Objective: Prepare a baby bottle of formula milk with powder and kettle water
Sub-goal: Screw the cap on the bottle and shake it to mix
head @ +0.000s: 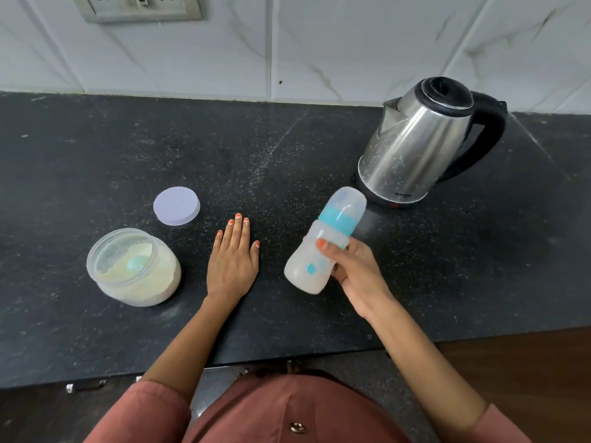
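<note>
Clearly the baby bottle [326,230] is the centre of things: it hangs above the counter [287,148], just in front of the kettle [422,142], tilted with its capped top leaning toward the kettle's base. My right hand [355,270] is wrapped around its lower body, thumb pressed on the near side, and I judge that grip and tilt as suited to shaking, since the clear cap and teal collar are on and the inside looks milky white. My left hand [232,260] lies flat on the counter with fingers straight and together, holding nothing; I read that as bracing and keeping out of the way. Farther left the powder jar [134,266] stands open with a pale blue scoop [138,263] resting in the powder, and its lid [176,206] lies flat just behind it, so both are within easy reach if the mix needs more. The kettle stands upright with its lid down and its handle turned to my right. Much is hard to read: the bottle is smeared by blur, so I cannot tell the fill level or whether the powder has dissolved; my right fingers are hidden behind the bottle; the kettle's water is unseen; and a wall socket [137,6] is cut off at the top edge.
</note>
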A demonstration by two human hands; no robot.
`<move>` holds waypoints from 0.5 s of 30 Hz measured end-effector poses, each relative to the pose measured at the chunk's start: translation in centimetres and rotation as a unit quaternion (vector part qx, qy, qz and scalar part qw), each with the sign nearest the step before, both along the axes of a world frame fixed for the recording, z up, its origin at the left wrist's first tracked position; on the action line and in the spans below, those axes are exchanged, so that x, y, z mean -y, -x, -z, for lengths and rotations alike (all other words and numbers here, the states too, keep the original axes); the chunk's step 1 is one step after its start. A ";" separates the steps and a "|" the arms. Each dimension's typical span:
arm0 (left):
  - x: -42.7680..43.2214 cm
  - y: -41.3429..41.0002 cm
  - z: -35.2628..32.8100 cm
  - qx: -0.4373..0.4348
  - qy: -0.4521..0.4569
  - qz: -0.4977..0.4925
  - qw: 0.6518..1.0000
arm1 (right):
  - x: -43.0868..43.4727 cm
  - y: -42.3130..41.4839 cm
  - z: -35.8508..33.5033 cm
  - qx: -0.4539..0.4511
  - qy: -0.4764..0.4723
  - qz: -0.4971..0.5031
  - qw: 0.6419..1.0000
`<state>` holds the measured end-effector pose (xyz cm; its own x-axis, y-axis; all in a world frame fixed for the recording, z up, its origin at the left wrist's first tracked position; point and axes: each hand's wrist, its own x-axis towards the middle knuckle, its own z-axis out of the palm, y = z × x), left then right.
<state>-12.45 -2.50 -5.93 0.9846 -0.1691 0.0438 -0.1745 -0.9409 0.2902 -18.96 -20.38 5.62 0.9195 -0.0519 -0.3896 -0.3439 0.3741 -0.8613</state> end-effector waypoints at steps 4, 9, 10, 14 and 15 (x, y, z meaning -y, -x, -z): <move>0.1 0.1 -0.1 0.011 0.005 0.001 1.000 | 1.0 -1.1 -0.4 0.028 -0.161 0.136 0.977; 0.0 0.1 0.0 0.010 -0.004 -0.003 1.000 | 0.2 -0.2 0.5 0.010 -0.063 0.064 0.996; 0.0 0.1 -0.1 0.007 -0.004 -0.003 1.000 | 0.0 0.4 0.7 0.004 -0.005 0.005 1.000; 0.1 0.1 -0.1 0.006 -0.005 -0.003 1.000 | 0.8 -0.2 0.5 0.015 -0.067 0.078 0.995; 0.1 0.1 -0.1 0.006 -0.007 -0.003 1.000 | 1.0 -0.8 0.4 0.022 -0.115 0.144 0.983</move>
<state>-12.53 -2.60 -5.81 0.9850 -0.1642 0.0530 -0.1725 -0.9456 0.2757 -18.16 -21.43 5.22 0.8960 -0.2268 -0.3817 -0.1601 0.6368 -0.7542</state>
